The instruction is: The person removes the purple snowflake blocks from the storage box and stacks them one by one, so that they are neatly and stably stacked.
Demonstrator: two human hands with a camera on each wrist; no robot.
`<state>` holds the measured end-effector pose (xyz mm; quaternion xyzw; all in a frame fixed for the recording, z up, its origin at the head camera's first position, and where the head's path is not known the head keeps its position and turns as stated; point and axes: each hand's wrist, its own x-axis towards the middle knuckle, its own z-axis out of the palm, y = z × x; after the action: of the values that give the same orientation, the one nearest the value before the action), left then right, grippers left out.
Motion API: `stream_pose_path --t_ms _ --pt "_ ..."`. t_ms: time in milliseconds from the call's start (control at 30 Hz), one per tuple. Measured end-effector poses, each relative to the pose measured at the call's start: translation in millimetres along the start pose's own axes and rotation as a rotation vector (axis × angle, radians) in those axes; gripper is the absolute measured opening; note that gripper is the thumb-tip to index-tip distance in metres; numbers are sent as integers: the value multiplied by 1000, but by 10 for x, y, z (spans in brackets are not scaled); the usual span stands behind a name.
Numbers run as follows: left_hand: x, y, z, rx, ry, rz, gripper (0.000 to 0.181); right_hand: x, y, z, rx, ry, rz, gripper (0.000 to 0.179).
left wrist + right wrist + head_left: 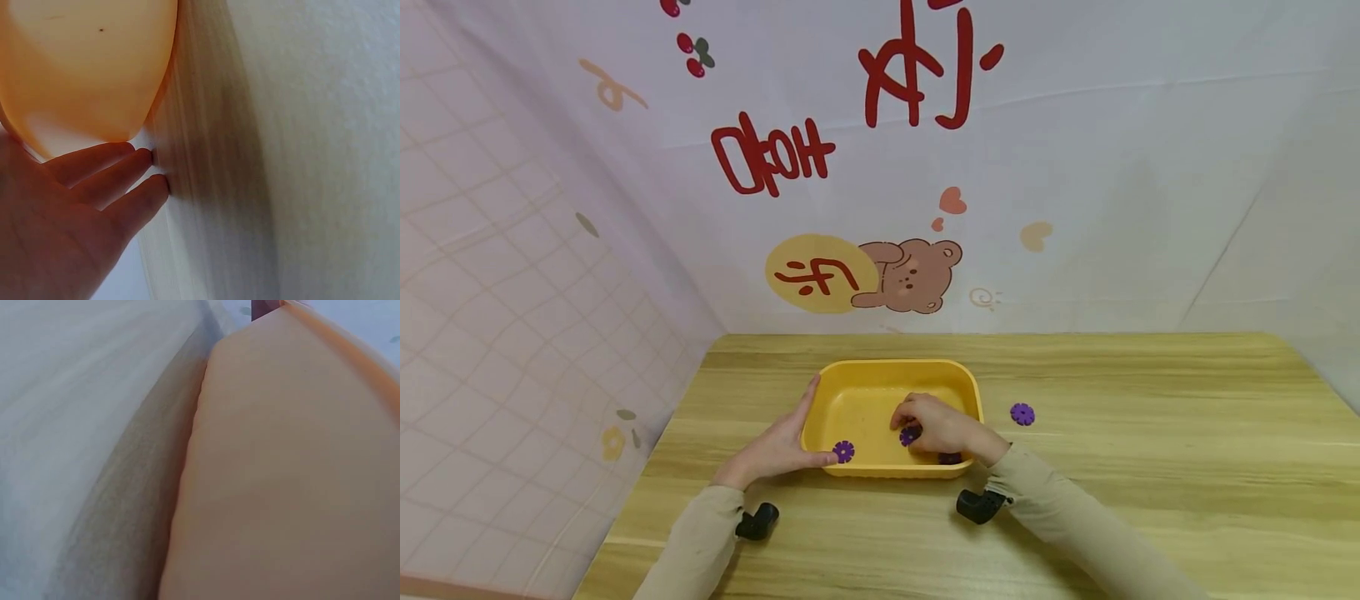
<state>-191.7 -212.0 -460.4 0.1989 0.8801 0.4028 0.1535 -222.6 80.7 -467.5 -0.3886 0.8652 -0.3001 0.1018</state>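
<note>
A yellow plastic bin (872,471) stands on the wooden table. My left hand (772,450) rests against its left end, the thumb at the front rim, other fingers fairly straight along the outer wall in the left wrist view (94,187). My right hand (942,423) reaches inside over the front right corner, fingers curled, pinching a purple snowflake disc (909,436). Another purple disc (844,452) lies by the left thumb tip. One more (950,458) is partly hidden under the right hand. The right wrist view shows mainly the bin's outer front wall (281,469).
Right of the bin, a purple disc (1022,414) lies on the table (1150,433). A white printed cloth (1075,167) hangs behind the table and along the left side. Black wrist devices (980,506) sit at both cuffs.
</note>
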Motion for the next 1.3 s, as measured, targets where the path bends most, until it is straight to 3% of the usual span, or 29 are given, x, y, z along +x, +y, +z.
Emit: stream_pose_path --t_ms 367,567,900,1300 --pt "-17 -5 -8 10 2 -14 120 35 1 7 85 18 11 24" --pt "-27 -21 4 21 -1 -7 120 37 -16 22 126 53 80 20" --pt "-21 -25 13 26 -1 -7 120 4 11 18 7 52 86 26" --pt "-1 -2 6 40 2 -9 120 10 3 12 -19 54 75 24"
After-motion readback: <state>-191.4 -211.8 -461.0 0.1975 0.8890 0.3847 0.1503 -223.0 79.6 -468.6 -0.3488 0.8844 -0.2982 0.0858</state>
